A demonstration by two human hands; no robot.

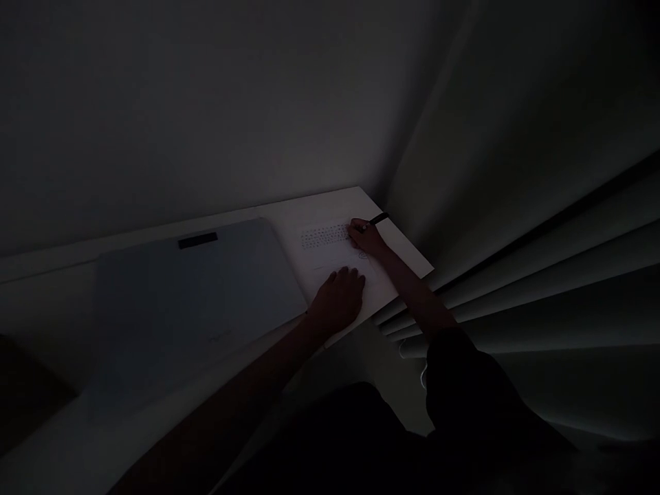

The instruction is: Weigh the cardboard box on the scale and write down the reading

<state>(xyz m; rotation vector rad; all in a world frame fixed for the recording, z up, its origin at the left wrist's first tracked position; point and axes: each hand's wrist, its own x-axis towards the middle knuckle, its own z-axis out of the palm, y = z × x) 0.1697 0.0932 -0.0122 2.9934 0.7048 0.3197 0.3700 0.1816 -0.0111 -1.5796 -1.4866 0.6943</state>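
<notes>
A slim dark pen [375, 220] is pinched in the fingers of the right hand [365, 237] over a white printed paper sheet [330, 254] at the far right of the pale tabletop [155, 234]. The sheet is pinned by the left hand [337, 299], fingers spread flat. Steady downward pressure is best kept there while small strokes are made; a closed grey laptop [190, 295] lies just left.

Head-worn view, forward and down, desk [330, 206] at arm's length.

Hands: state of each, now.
Left hand: open, flat on the paper.
Right hand: closed on a pen, tip at the paper.
</notes>
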